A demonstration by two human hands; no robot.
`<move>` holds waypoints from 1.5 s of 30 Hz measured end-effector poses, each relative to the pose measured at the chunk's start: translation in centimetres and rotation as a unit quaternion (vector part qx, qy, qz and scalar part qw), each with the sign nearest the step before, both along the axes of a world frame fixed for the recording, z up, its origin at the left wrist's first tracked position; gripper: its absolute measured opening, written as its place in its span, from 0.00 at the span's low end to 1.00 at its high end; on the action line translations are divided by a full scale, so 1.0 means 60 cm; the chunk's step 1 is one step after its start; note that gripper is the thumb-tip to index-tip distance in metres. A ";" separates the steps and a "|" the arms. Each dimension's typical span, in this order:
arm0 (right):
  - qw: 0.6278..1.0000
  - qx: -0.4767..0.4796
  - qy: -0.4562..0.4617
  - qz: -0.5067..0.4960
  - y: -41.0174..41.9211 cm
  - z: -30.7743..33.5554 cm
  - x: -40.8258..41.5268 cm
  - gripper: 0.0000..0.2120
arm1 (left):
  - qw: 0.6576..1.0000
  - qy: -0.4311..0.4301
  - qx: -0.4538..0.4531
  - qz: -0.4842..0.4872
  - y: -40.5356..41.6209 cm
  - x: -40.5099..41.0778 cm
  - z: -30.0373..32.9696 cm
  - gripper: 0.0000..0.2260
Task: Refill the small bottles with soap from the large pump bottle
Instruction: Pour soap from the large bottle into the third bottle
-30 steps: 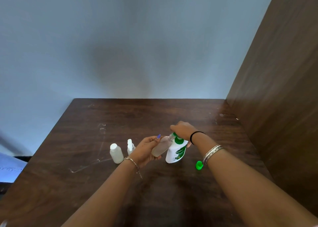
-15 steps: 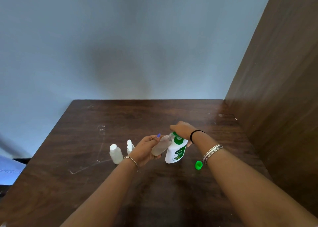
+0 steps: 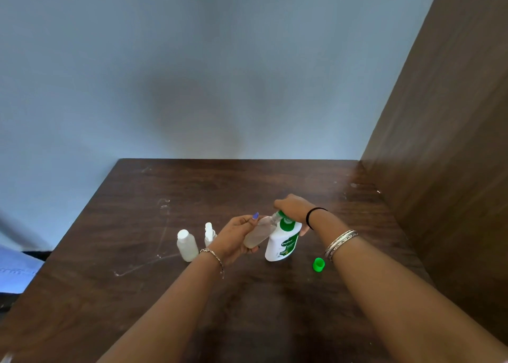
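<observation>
My left hand (image 3: 233,236) grips a small bottle (image 3: 259,234) tilted, mouth at the pump bottle (image 3: 283,243) spout. My right hand (image 3: 295,207) presses the pump, bottle standing on the worktop (image 3: 137,225).

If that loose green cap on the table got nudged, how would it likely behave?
The green cap looks small and plastic, so probably very light and would skid easily across the smooth table. It stands on its end, so rolling seems unlikely unless tipped. It lies close to the right forearm, so a brush could knock it.
</observation>
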State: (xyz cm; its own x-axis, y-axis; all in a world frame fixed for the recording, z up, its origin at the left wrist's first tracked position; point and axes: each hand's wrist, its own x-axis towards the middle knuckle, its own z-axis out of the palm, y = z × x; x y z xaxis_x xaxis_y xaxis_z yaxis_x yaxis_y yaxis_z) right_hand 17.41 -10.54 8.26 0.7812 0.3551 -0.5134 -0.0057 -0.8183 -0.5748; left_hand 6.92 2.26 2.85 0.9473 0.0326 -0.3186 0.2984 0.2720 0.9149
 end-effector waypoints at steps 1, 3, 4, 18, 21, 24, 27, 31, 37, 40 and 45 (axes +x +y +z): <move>1.000 -0.001 -0.010 0.000 0.000 -0.002 -0.001 0.12 | 1.000 -0.005 0.001 0.000 0.000 0.000 0.002 0.12; 0.999 -0.005 -0.054 -0.003 0.001 -0.012 -0.002 0.11 | 1.000 -0.005 0.008 -0.001 -0.001 -0.001 0.000 0.12; 0.997 -0.007 -0.080 -0.008 0.001 -0.019 -0.002 0.12 | 1.000 -0.003 0.009 0.000 -0.001 -0.002 -0.002 0.12; 0.979 0.003 -0.205 0.012 -0.002 -0.026 -0.006 0.20 | 0.998 -0.010 0.058 -0.020 0.000 -0.004 0.001 0.12; 0.949 0.043 -0.311 0.011 -0.015 -0.040 -0.015 0.18 | 0.998 -0.012 0.065 -0.015 0.000 -0.004 0.001 0.11; 0.925 0.107 -0.361 0.046 -0.041 -0.062 -0.028 0.22 | 0.997 -0.015 0.067 -0.017 -0.004 -0.003 0.003 0.11; 0.914 0.140 -0.372 0.083 -0.064 -0.073 -0.034 0.30 | 0.997 -0.016 0.070 -0.021 -0.008 0.000 0.002 0.10; 0.918 0.171 -0.341 0.113 -0.078 -0.066 -0.030 0.19 | 0.997 -0.010 0.076 -0.021 -0.010 0.000 -0.002 0.12; 0.941 0.137 -0.242 0.193 -0.085 -0.037 -0.011 0.17 | 0.997 -0.009 0.078 -0.016 -0.006 0.000 -0.005 0.16; 0.947 0.132 -0.221 0.192 -0.087 -0.031 -0.007 0.17 | 0.996 -0.009 0.082 -0.018 -0.005 0.001 -0.004 0.12; 0.945 0.163 -0.274 0.068 -0.078 -0.047 -0.024 0.13 | 0.997 -0.023 0.069 0.002 -0.001 0.004 0.000 0.11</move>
